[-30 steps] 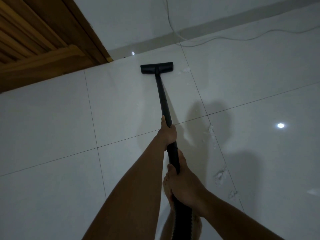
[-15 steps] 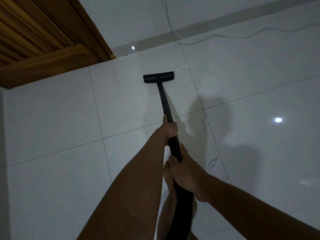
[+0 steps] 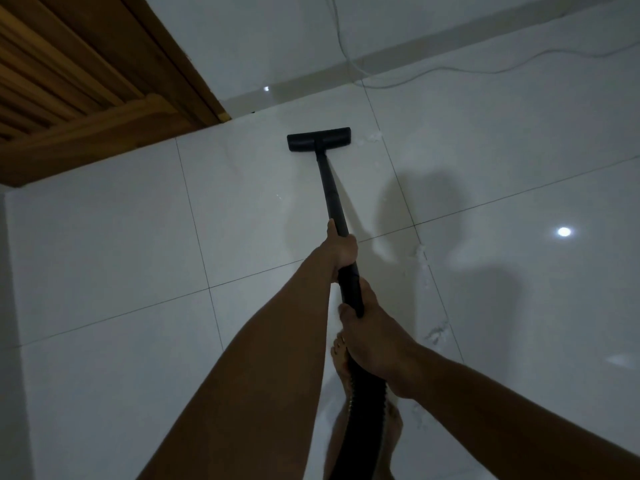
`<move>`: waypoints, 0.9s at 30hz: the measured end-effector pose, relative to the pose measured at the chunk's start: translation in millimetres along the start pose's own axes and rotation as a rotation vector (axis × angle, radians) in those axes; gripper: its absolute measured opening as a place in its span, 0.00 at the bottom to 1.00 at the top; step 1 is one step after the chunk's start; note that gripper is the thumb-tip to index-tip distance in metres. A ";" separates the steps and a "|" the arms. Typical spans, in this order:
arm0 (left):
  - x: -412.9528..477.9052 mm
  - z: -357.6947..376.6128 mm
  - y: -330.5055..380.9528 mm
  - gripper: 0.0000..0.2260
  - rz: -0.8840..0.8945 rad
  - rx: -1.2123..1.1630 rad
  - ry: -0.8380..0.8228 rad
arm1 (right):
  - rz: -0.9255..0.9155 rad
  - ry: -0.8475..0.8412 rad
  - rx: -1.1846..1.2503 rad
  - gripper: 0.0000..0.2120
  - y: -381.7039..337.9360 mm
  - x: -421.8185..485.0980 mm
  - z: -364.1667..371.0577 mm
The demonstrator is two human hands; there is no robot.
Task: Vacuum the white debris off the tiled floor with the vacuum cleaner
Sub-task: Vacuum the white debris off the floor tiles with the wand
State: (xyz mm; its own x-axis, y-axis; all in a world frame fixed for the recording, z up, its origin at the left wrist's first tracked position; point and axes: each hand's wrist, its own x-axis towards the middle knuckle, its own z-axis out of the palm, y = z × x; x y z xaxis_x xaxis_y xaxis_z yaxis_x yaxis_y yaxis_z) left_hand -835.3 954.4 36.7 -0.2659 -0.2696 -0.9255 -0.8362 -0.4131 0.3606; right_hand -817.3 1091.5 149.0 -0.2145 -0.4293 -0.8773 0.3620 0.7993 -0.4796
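Left hand (image 3: 341,249) curls round the black vacuum wand (image 3: 332,192), thumb lying along the tube; right hand (image 3: 374,341) grips it lower down, fingers closed where the rigid tube meets the ribbed hose (image 3: 367,386); the two hands sit close, one above the other on the same shaft. Wand's long axis runs from the hands away toward the wall, leaning slightly toward the wooden door (image 3: 69,81); floor head (image 3: 318,139) sits crosswise at its far end, flat on the tiled floor (image 3: 121,237), just past the door's lower corner. White debris (image 3: 372,136) lies just beside the end of the head farther from the door; more flecks (image 3: 420,254) (image 3: 438,332) follow a grout line on the side of the wand away from the door. Hose runs out of frame at the bottom edge; vacuum body not visible; a bare foot (image 3: 341,358) shows partly behind the right hand and hose; dim light makes small specks hard to tell from glare. Thin cable (image 3: 450,69) trails along the wall base, well away from the door.
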 end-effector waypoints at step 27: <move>84.4 -34.2 55.5 0.30 0.104 0.026 0.038 | -0.047 0.063 0.000 0.29 -36.5 100.7 -2.5</move>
State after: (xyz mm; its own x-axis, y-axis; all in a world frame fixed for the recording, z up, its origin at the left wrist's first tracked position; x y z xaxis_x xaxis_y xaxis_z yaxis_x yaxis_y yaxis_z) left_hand -887.8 879.0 -17.5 -0.3339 -0.3426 -0.8781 -0.8175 -0.3585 0.4507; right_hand -854.5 1020.2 78.2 -0.2875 -0.4393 -0.8511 0.3502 0.7789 -0.5203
